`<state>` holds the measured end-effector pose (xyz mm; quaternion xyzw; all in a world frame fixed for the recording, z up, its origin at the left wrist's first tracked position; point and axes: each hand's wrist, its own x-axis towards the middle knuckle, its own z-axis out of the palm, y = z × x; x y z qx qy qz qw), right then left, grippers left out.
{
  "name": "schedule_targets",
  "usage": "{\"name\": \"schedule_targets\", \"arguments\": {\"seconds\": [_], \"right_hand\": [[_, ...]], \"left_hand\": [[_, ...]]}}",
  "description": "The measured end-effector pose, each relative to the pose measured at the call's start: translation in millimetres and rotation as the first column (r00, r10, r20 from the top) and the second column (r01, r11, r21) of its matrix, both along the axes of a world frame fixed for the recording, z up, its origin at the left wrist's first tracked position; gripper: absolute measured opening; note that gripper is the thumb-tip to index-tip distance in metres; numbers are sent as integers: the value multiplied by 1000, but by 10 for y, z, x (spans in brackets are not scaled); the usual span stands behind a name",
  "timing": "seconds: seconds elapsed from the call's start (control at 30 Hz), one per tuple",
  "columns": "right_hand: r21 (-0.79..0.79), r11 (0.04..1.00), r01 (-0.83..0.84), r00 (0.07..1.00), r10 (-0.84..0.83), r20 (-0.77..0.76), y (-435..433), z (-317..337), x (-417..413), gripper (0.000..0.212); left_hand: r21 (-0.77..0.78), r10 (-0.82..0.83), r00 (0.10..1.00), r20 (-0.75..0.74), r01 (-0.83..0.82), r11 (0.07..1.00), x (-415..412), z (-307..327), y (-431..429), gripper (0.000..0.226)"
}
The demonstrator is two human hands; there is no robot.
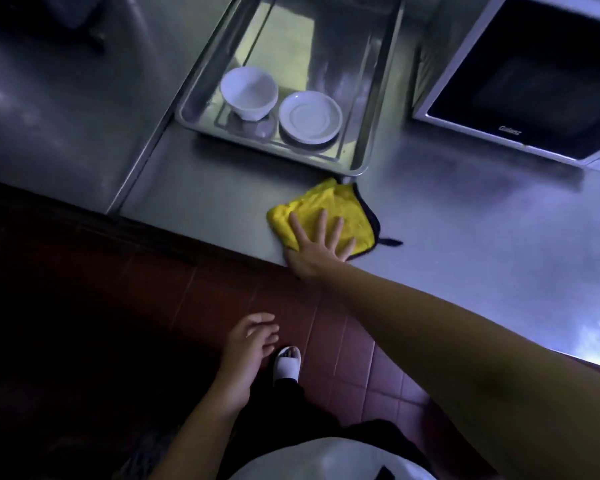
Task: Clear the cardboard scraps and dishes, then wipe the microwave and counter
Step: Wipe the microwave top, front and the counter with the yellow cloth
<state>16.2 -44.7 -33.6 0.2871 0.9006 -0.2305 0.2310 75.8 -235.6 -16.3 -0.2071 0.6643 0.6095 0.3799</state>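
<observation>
One yellow cloth (pixel 329 209), fluffy pile, dark-edged, folded to rough square, is laid on brushed steel counter (pixel 465 220) near front edge, just before tray corner. Cloth is pressed flat by right hand (pixel 317 244), fingers straight and spread, nothing gripped. Shallow rectangular steel tray (pixel 343 64) is set behind; round white bowl (pixel 249 91) and white saucer (pixel 310 116) are held in it, side by side. Boxy microwave (pixel 534 74), dark glossy door, is placed at right. Left hand (pixel 250 341) is hung loosely curled, empty, over red-brown tiled floor (pixel 343 341).
</observation>
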Motion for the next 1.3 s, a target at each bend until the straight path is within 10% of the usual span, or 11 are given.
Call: {"name": "schedule_targets", "arguments": {"seconds": [0.13,0.3,0.73,1.03,1.3], "right_hand": [[231,861,-454,879,475,-42,-42,-121,90,75],[330,716,-615,759,652,1,328,-94,665,90],[287,956,-55,997,39,61,1390,1,2586,87],[241,884,402,910,-415,4,2117,27,3562,95],[79,783,617,787,-616,-35,2814,212,4407,76]], "left_hand": [[-44,61,998,26,-60,997,44,-58,-262,18],[-34,57,998,-8,-58,998,-124,19,-256,19],[-13,-450,858,-247,461,887,-67,317,1271,22],[-116,-725,626,-287,729,675,441,400,2134,21],[-136,-730,613,-302,730,669,1011,558,2796,22]]}}
